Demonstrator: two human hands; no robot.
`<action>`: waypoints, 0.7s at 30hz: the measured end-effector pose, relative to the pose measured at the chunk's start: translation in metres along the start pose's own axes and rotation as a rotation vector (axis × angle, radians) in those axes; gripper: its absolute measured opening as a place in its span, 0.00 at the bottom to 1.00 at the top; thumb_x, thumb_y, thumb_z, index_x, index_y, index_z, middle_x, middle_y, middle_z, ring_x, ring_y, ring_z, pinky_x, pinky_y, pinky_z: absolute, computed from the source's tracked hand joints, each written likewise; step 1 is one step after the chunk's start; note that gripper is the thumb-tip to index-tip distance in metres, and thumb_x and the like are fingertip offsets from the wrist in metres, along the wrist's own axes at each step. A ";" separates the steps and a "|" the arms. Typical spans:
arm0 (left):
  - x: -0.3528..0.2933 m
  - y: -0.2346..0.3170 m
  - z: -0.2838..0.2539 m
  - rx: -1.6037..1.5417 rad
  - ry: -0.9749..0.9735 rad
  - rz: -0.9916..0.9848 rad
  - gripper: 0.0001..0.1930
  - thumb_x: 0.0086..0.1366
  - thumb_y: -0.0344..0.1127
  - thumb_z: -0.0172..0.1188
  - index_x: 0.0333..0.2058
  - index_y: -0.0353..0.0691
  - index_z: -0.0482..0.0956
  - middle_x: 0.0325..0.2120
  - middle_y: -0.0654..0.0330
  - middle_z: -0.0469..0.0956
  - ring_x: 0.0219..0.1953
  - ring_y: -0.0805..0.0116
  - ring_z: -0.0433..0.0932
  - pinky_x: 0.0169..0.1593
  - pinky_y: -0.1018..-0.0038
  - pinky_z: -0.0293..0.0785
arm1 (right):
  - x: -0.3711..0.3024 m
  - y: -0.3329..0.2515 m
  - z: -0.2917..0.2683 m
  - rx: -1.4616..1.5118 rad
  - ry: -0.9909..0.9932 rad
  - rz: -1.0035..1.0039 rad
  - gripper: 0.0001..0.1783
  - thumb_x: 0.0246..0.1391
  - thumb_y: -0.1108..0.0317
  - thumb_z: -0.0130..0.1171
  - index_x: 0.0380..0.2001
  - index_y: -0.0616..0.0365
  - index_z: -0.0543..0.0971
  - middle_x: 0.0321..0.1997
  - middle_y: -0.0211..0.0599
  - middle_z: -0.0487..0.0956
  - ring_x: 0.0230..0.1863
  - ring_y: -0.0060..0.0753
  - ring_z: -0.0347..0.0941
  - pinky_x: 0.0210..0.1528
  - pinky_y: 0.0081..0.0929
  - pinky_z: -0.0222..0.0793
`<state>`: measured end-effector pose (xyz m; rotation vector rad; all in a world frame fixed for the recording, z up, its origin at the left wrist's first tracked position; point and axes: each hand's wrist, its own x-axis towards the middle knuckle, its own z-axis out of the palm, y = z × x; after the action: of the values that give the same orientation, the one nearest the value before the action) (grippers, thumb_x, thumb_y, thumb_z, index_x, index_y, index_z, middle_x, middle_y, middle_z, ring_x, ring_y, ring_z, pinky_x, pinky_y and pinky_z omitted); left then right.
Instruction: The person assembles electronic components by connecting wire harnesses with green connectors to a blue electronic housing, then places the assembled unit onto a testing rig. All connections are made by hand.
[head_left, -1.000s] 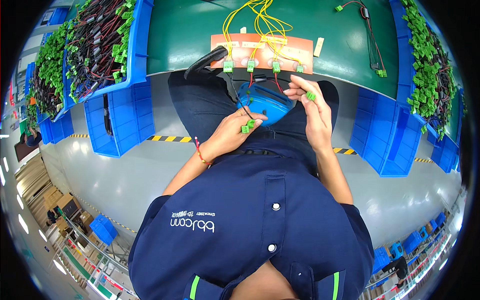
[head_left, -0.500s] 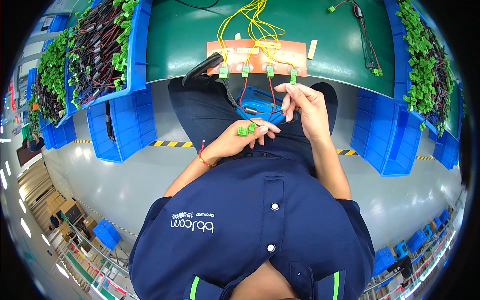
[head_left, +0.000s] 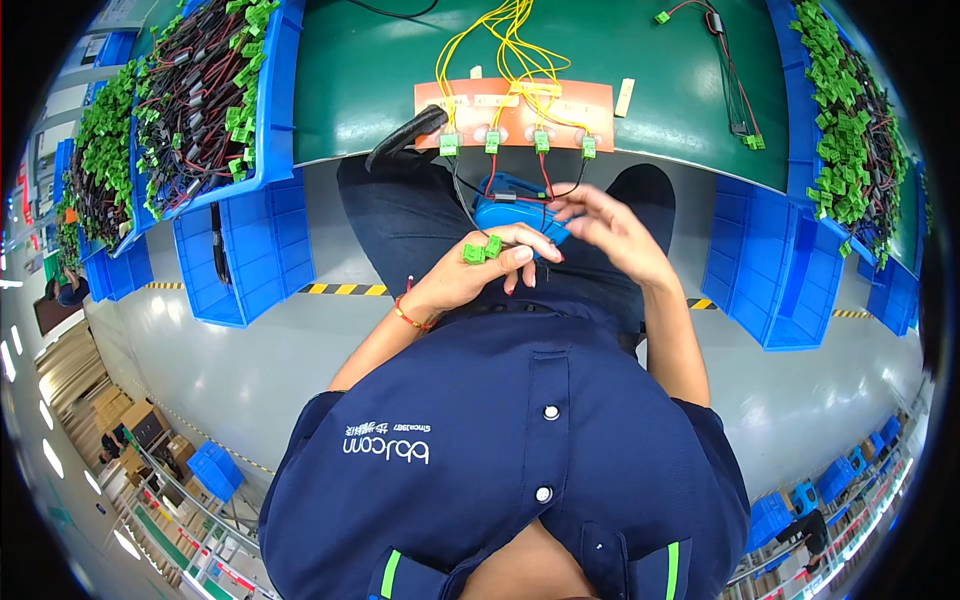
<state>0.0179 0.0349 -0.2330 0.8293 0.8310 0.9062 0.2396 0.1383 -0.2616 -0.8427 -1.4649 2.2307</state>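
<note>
My left hand (head_left: 478, 268) is closed, with two green terminal connectors (head_left: 475, 252) at its thumb and index finger; their leads run under the fingers and are partly hidden. To its right my right hand (head_left: 622, 238) hovers with fingers apart and stretched left, close to a red-and-black wire harness (head_left: 505, 198) with a black cylinder on it. Nothing shows in that hand. Several green connectors sit along the front edge of an orange board (head_left: 513, 100), the rightmost one (head_left: 588, 147) with a black wire hanging from it. Yellow wires (head_left: 505, 45) lead away behind.
Blue bins (head_left: 283, 90) full of wired green connectors stand at left and right of the green table (head_left: 690, 95). Lower blue bins (head_left: 245, 265) flank my legs. A black padded handle (head_left: 408, 135) juts at the board's left; a loose harness (head_left: 735, 90) lies at the right.
My right hand has let go of the rightmost connector and moved down and away from the board. That connector now sits level with the others. My left hand has shifted slightly, still holding its connectors.
</note>
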 end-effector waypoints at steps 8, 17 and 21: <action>-0.001 -0.013 0.001 -0.155 0.085 -0.011 0.16 0.75 0.42 0.47 0.47 0.36 0.76 0.48 0.57 0.77 0.32 0.77 0.76 0.26 0.84 0.67 | -0.004 0.032 0.027 -0.414 0.132 -0.091 0.09 0.61 0.72 0.57 0.42 0.62 0.80 0.39 0.38 0.76 0.40 0.29 0.77 0.44 0.26 0.72; 0.002 -0.014 0.000 -0.317 0.437 0.094 0.15 0.77 0.42 0.43 0.48 0.37 0.72 0.48 0.53 0.77 0.30 0.78 0.76 0.20 0.87 0.58 | -0.020 0.017 0.019 -0.340 0.225 -0.182 0.15 0.58 0.79 0.56 0.49 0.65 0.77 0.38 0.36 0.76 0.34 0.23 0.78 0.39 0.20 0.73; 0.002 -0.024 -0.007 -0.576 0.455 0.068 0.14 0.76 0.42 0.44 0.49 0.38 0.71 0.48 0.54 0.77 0.29 0.78 0.76 0.19 0.86 0.57 | -0.028 0.001 0.023 -0.186 0.171 -0.050 0.20 0.58 0.80 0.54 0.55 0.62 0.74 0.36 0.34 0.75 0.32 0.20 0.76 0.37 0.18 0.73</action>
<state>0.0200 0.0295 -0.2575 0.1468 0.8660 1.3385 0.2461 0.1056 -0.2482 -1.0149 -1.6089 1.9556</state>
